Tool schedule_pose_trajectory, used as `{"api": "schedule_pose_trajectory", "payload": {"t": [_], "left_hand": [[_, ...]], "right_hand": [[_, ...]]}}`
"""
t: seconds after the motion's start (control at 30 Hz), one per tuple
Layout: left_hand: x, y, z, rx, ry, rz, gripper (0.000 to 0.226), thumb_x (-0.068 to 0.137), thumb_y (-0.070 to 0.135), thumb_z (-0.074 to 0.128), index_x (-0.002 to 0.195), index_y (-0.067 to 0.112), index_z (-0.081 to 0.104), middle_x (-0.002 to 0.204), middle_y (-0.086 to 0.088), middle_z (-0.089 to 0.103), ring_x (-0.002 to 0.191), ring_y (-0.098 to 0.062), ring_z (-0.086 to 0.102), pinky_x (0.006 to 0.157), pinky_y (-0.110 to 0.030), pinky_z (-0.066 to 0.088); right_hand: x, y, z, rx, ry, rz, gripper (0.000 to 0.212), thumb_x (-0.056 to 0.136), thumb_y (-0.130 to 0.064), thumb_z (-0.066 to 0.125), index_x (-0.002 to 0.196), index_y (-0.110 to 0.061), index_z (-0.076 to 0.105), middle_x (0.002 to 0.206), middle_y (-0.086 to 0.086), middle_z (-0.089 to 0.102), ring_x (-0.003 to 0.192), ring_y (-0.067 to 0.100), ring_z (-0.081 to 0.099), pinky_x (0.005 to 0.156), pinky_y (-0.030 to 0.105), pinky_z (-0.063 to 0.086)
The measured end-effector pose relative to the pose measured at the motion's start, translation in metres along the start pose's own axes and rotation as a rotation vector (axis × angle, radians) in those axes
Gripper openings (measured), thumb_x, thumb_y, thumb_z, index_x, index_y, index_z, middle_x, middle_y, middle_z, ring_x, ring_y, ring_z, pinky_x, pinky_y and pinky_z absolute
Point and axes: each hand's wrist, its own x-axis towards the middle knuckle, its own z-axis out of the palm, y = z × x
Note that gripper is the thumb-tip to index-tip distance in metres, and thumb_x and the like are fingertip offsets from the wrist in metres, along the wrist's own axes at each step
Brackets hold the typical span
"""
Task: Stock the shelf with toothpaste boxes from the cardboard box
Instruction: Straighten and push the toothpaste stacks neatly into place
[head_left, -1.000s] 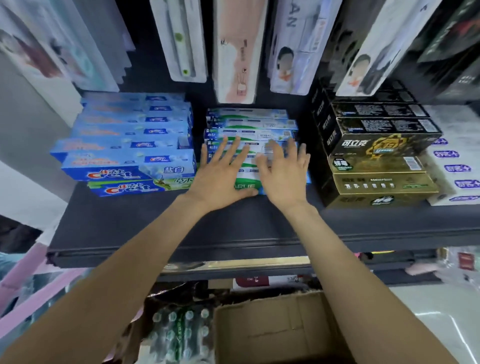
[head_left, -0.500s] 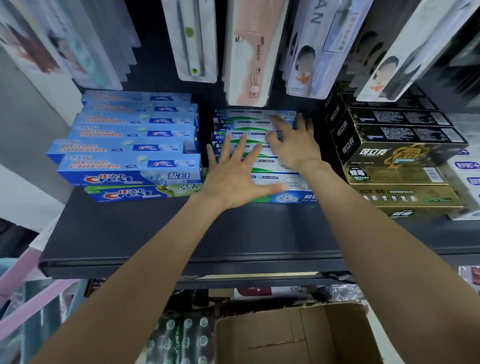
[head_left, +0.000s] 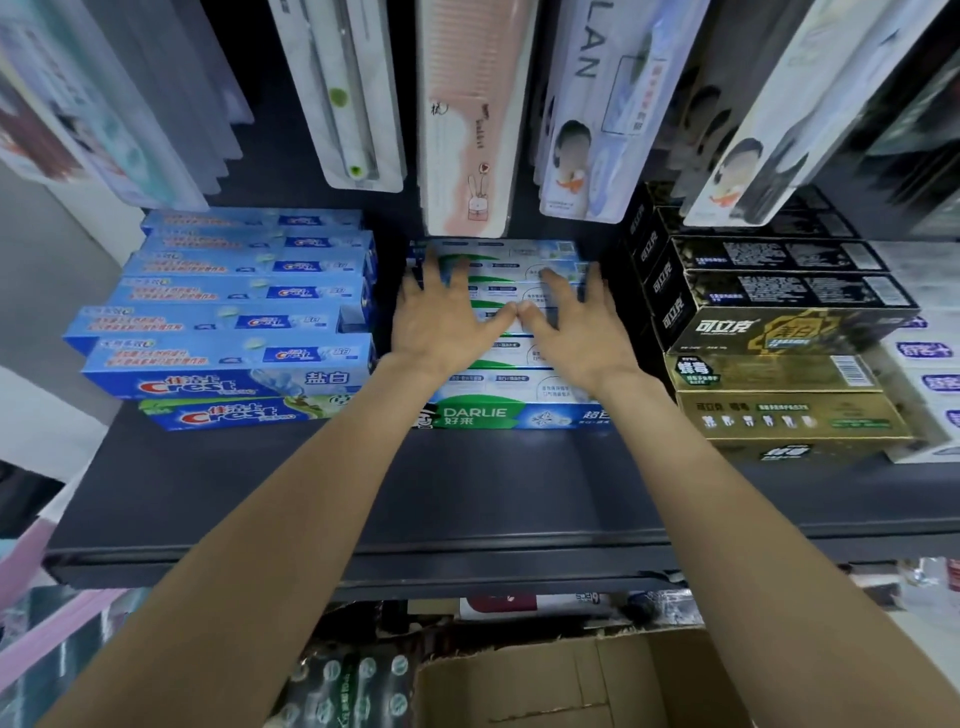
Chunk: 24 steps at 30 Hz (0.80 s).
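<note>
Left hand (head_left: 441, 322) moved back, two hands flat on Darlie boxes (head_left: 519, 410)

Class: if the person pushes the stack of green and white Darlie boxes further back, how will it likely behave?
The Darlie boxes look glossy, so layers may slide. Long flat cartons probably won't roll. Both hands, left hand and right hand, press flat, likely keeping them aligned.

We see white-and-green Darlie toothpaste boxes (head_left: 514, 400) stacked flat in stepped rows mid-shelf (head_left: 467, 499), while the brown cardboard box (head_left: 571, 680) sits open below the shelf edge.
</note>
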Motion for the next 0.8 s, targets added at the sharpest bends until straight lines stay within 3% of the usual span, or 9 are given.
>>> {"api": "schedule_pose_trajectory", "payload": {"t": [0.27, 0.47, 0.67, 0.8], "left_hand": [[0.006, -0.002, -0.004, -0.020, -0.070, -0.067, 0.091, 0.081, 0.075, 0.037, 0.152, 0.023, 0.011, 0.156, -0.024, -0.008, 0.142, -0.040, 0.013, 0.109, -0.046, 0.029], [0.006, -0.004, -0.005, -0.077, -0.016, -0.018, 0.090, 0.081, 0.070, 0.046, 0.149, 0.017, 0.022, 0.155, -0.022, 0.008, 0.140, -0.037, 0.020, 0.111, -0.042, 0.026], [0.010, -0.003, -0.001, 0.051, -0.056, 0.011, 0.091, 0.086, 0.072, 0.030, 0.151, 0.012, 0.010, 0.154, -0.028, 0.001, 0.140, -0.041, 0.014, 0.115, -0.044, 0.016], [0.001, -0.001, -0.005, 0.078, -0.038, 0.004, 0.081, 0.092, 0.064, 0.027, 0.152, 0.013, 0.009, 0.156, -0.026, -0.002, 0.143, -0.042, -0.002, 0.117, -0.048, 0.002]], "right_hand": [[0.017, 0.001, -0.001, -0.007, 0.017, 0.014, 0.061, 0.096, -0.051, 0.037, 0.149, -0.025, 0.023, 0.156, 0.024, -0.001, 0.145, 0.036, 0.004, 0.114, 0.042, 0.021], [0.019, 0.003, 0.001, -0.029, 0.028, -0.019, 0.058, 0.096, -0.048, 0.039, 0.148, -0.024, 0.027, 0.155, 0.025, 0.006, 0.144, 0.037, 0.011, 0.114, 0.040, 0.021], [0.026, 0.002, 0.001, -0.117, -0.036, -0.008, 0.060, 0.096, -0.054, 0.029, 0.150, -0.029, 0.018, 0.157, 0.021, -0.004, 0.145, 0.034, -0.003, 0.117, 0.041, 0.010], [0.011, -0.001, -0.009, -0.110, -0.020, -0.032, 0.056, 0.100, -0.045, 0.027, 0.150, -0.022, 0.018, 0.156, 0.024, 0.000, 0.145, 0.034, -0.006, 0.118, 0.041, 0.000]]}}
